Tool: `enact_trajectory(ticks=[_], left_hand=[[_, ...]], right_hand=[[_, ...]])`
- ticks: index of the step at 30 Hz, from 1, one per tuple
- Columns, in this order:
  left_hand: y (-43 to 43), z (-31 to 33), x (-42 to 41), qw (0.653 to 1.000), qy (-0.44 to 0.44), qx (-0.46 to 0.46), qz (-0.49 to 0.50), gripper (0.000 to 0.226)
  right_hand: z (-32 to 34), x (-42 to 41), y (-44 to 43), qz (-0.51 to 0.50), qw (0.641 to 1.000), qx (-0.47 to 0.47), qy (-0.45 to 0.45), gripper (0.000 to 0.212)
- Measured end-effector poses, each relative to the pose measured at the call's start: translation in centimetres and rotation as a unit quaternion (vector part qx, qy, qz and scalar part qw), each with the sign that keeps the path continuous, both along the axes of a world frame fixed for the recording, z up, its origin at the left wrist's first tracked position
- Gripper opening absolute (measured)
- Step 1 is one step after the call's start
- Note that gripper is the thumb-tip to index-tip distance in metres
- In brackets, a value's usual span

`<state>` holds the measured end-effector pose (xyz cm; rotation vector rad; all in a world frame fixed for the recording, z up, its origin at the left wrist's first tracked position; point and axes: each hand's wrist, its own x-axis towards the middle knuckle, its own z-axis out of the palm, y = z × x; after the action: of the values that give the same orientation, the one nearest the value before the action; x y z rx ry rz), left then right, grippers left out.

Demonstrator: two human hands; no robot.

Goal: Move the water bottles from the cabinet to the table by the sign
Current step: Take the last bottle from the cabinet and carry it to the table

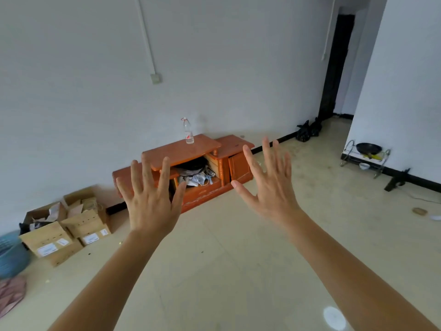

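One bottle stands upright on the cabinet as we face it, left hand and right hand spread, empty; table and sign unseen, carrying apparently undone.

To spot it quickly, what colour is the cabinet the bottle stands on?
Orange-brown. The cabinet shows best in the head view, with the bottle on top.
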<state>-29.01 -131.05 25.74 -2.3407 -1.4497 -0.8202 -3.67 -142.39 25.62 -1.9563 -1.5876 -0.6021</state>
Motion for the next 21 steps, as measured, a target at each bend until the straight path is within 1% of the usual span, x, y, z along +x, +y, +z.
enact_trajectory(ticks=[4, 9, 13, 16, 19, 21], left_hand=[[6.5, 1.5, 4.6, 1.000, -0.007, 0.008, 0.009, 0.072], [16.3, 0.6, 7.9, 1.000, 0.001, 0.008, 0.022, 0.073], [25.2, -0.9, 9.8, 0.999, -0.003, 0.004, 0.033, 0.073], [34.1, -1.7, 11.4, 0.999, -0.010, 0.003, 0.036, 0.074], [43.6, -1.2, 13.8, 0.999, -0.012, -0.023, 0.030, 0.074], [48.2, -0.7, 15.4, 1.000, -0.011, -0.013, 0.019, 0.074]], right_hand=[[2.0, 4.8, 8.3, 0.016, 1.000, 0.009, 0.013, 0.085], [0.9, 8.2, 19.3, 0.049, 0.999, -0.002, 0.015, 0.089], [-0.7, 10.1, 29.0, 0.062, 0.998, -0.006, 0.017, 0.087], [-1.2, 11.7, 37.7, 0.064, 0.998, -0.017, 0.000, 0.087], [-1.0, 13.7, 46.4, 0.059, 0.998, -0.030, 0.001, 0.087], [-0.7, 14.8, 50.2, 0.049, 0.998, -0.031, -0.002, 0.087]])
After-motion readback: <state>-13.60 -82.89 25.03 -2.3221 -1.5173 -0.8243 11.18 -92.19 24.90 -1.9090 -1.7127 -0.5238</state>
